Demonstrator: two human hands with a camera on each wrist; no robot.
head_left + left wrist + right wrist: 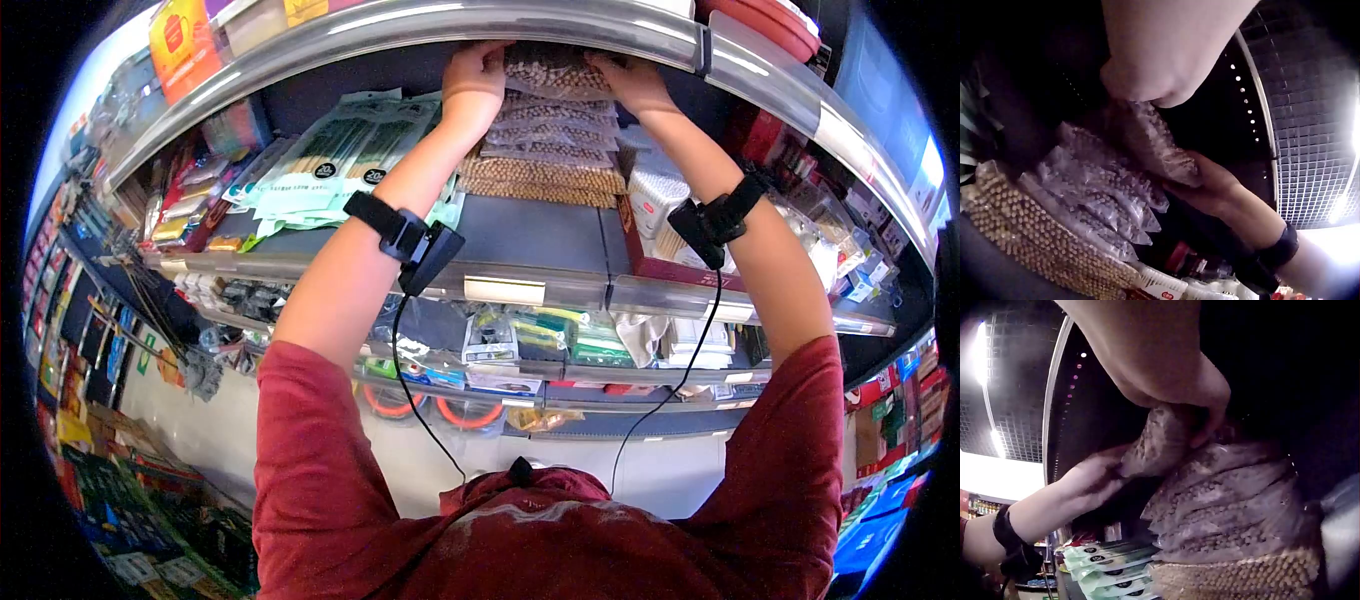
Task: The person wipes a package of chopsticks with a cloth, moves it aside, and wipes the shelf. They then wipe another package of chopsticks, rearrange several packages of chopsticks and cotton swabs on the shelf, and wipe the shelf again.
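Observation:
Both hands grip a clear plastic bag of wooden sticks [556, 76], one at either end. My left hand [474, 82] has the left end, and my right hand [636, 88] has the right end with fingers curled round it. Seen from the left wrist, the bag [1154, 140] is tilted over a stack of similar bags [1088, 181]. Round stick ends face outward in the lowest layer [1241, 575] of that stack. The right wrist view shows the right fingers [1213, 419] curling down beside the bag, close over the stack.
Pale green packs [330, 160] of sticks lie left of the stack. On the right, white round packs [655, 190] stand in a dark red box [680, 266]. An upper shelf edge [440, 32] runs just above the hands. Lower shelves hold more goods.

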